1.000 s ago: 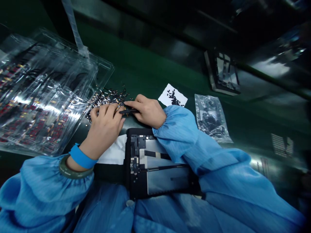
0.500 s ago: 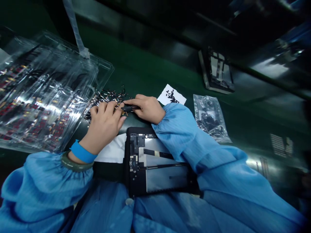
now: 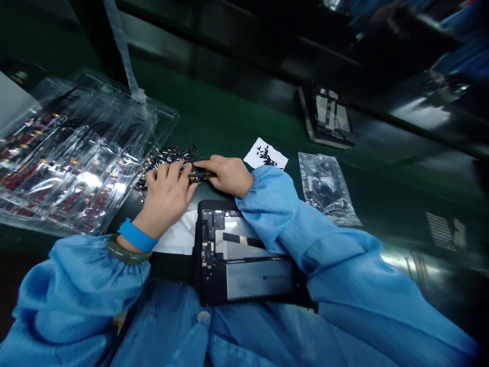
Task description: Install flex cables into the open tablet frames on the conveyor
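Note:
A loose pile of small black and metallic parts [image 3: 176, 154] lies on the green bench. My left hand [image 3: 168, 193] rests palm down over the near side of this pile, with bent fingers apart and the thumb held out. Its fingertips touch the parts; whether one is under them is hidden. From the other side my right hand [image 3: 231, 176] closes round a slim black tool [image 3: 199, 175], index finger stretched along it. The tool points left toward my left fingertips, and its tip cannot be made out. Nearer my body lies an opened tablet-like device [image 3: 250, 280] with exposed boards and a ribbon cable.
Clear plastic trays [image 3: 76, 168] of parts are stacked at left. White paper [image 3: 250, 159] with small black pieces lies beyond my right wrist, beside a clear bag [image 3: 328, 188]. A stack of devices [image 3: 330, 117] stands farther back. White cloth [image 3: 178, 237] shows under my left wrist.
The view has shifted slightly, so the trays and bench things sit a little differently. Both hands stay at the pile, and the black tool is still in my right hand.

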